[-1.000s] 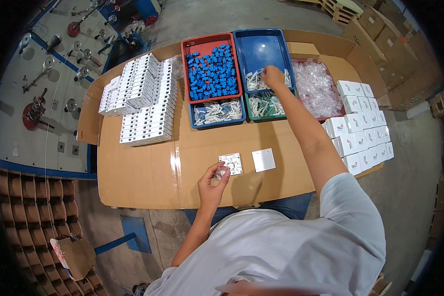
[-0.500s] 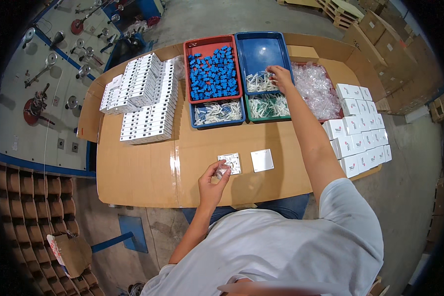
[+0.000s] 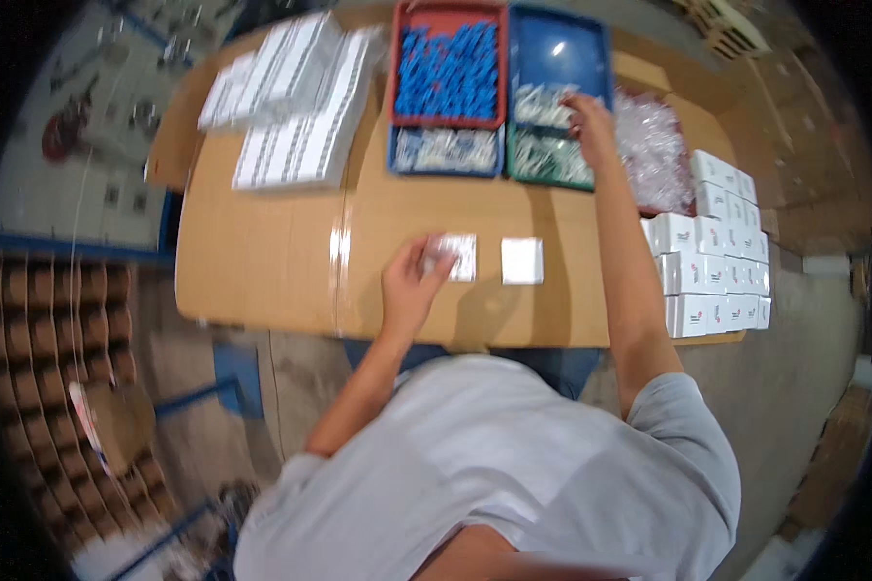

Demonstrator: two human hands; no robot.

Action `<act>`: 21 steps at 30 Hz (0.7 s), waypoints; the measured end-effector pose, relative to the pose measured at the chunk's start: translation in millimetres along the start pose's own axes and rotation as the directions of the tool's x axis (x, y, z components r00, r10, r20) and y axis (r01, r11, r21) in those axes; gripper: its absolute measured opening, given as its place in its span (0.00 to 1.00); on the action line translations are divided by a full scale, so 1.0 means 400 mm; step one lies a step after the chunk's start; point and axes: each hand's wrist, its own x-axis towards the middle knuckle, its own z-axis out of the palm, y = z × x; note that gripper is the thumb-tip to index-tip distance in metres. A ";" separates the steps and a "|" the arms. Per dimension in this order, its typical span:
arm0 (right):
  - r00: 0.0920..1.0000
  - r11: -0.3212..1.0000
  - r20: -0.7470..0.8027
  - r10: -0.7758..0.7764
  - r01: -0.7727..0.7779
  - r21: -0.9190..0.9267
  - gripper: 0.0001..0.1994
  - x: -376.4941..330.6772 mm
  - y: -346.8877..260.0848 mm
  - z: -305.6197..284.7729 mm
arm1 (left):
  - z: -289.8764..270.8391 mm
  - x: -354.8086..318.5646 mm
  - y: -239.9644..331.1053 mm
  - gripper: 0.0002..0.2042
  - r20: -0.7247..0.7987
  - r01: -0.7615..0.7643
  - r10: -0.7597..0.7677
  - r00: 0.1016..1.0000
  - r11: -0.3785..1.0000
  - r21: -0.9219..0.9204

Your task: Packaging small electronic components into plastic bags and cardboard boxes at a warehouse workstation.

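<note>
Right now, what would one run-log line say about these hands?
left hand: at left white square, grip unclear | right hand: by far blue tray of white pieces, grip unclear

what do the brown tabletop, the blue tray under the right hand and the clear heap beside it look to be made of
Brown tabletop: probably cardboard, matte and plain brown, with a shiny strip that may be tape.
Blue tray: likely moulded plastic, smooth and glossy, given the bright highlight.
Clear heap: apparently thin plastic film, see-through and crinkled with scattered glints.
</note>
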 end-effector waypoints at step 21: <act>0.844 0.704 0.529 0.087 0.324 -0.632 0.07 -0.513 -0.140 0.230 | 0.073 0.029 0.032 0.17 0.164 0.200 -0.172 0.971 0.965 -0.171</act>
